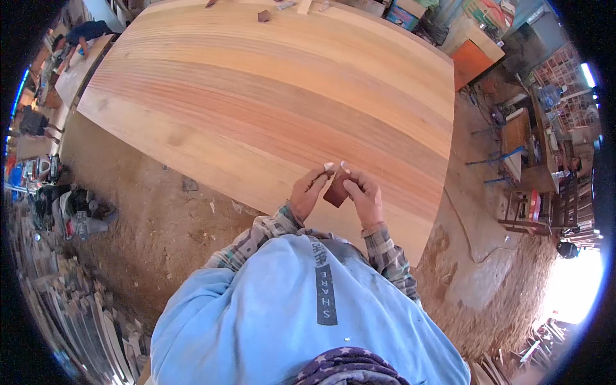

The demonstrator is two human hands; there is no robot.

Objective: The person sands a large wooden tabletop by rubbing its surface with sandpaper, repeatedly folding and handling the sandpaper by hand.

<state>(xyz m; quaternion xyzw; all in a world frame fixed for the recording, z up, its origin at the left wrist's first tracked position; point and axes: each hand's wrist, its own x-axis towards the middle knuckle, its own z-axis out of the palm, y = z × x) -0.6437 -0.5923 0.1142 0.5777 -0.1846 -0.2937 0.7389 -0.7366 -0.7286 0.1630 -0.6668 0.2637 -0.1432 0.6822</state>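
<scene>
In front of my chest, over the near edge of a large wooden panel (pixel 256 102), I hold a small dark-brown piece of sandpaper (pixel 335 192). My right hand (pixel 366 200) pinches it, the thumb pressed on its face. My left hand (pixel 308 192) is closed at the sandpaper's upper left edge, thumb against fingers; the exact contact there is partly hidden. Whitish wrapping or covering shows on fingertips of both hands. The panel has broad pale-yellow and reddish bands of grain.
Small brown scraps (pixel 264 16) lie at the panel's far edge. A person (pixel 90 31) bends over another board at the far left. Wood strips (pixel 83 308) are piled at lower left. To the right stand a workbench (pixel 545 147) and an orange-sided box (pixel 471 63); a cord (pixel 463 234) crosses the floor.
</scene>
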